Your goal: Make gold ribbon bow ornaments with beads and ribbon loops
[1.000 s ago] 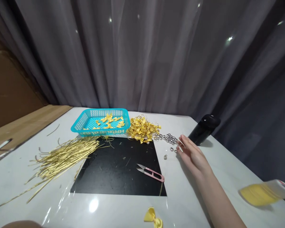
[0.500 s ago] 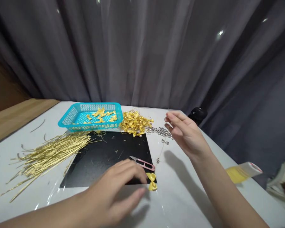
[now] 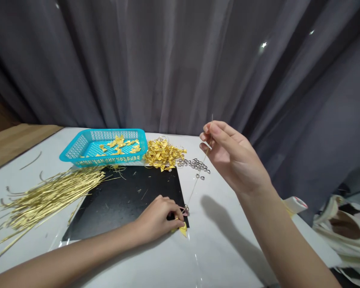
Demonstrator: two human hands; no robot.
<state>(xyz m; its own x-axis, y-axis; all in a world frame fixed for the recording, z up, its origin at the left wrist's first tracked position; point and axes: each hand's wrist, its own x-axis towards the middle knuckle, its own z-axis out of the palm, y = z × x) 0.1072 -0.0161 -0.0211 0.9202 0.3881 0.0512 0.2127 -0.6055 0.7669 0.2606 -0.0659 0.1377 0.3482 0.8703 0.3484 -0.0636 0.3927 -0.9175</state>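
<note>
Left hand (image 3: 157, 218) is pinched narrow on a yellow ribbon bow (image 3: 183, 230) at the edge of a black mat (image 3: 123, 204); most of the bow is hidden by the fingers, with just a corner poking out below. Right hand (image 3: 232, 158) is up in the air, pinching a thin wire (image 3: 198, 180) between thumb and fingers; the wire runs down to a silver bead (image 3: 186, 208) right by the left fingertips. The bow looks soft and very light — best held by its middle, where it is tied. The wire looks thin and a bit springy, so holding it near the top may make it wobble; the bead looks small and smooth, easy to drop.

Gold bows (image 3: 163, 154) sit in a heap beside a blue plastic basket (image 3: 78, 148); loose silver beads (image 3: 195, 165) lie near them on the white surface (image 3: 228, 256), and gold strips (image 3: 45, 198) lie to the left. No words can be read.
</note>
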